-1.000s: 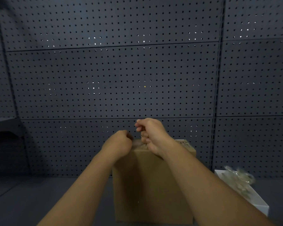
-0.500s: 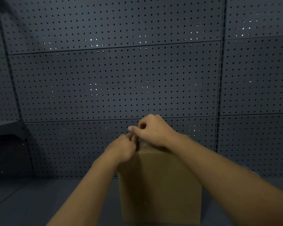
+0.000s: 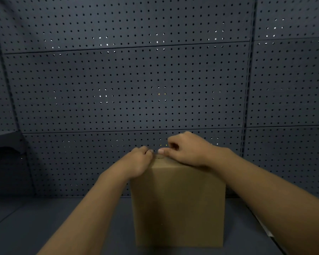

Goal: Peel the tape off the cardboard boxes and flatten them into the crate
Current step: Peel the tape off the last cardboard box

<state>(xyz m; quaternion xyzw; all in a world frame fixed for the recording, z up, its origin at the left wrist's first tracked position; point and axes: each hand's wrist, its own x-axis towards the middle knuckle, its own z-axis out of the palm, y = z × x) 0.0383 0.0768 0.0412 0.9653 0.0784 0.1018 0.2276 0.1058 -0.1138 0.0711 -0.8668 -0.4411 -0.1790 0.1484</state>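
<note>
**Picking at the tape on the top of the box**

A dark grey pegboard wall (image 3: 129,85) filled the background, pinpricks of light showing through some of its holes, and a matching dark worktop (image 3: 44,223) ran along its foot. On that worktop, close to the back edge and a little right of centre, stood one brown cardboard box (image 3: 177,203), upright and not yet flattened. No crate was in view.

Both hands were up at the box's top, at its far edge. The left hand (image 3: 138,162) had its fingers curled at the left part of the top, and the right hand (image 3: 188,150) lay across the top with its thumb and forefinger drawn together; the two sets of fingertips nearly met. The tape itself was too faint to make out, so whether either hand actually had an end of it pinched could not be told. A pale edge of something showed at the worktop's right side, mostly behind the right forearm.

The step looked like lifting a tape end. The risks, as a judgement: thin tape could tear off short if pulled sharply, leaving a strip behind; it could strip the cardboard's surface; and a light box held only at its top could tip or slide when the pull came.
</note>
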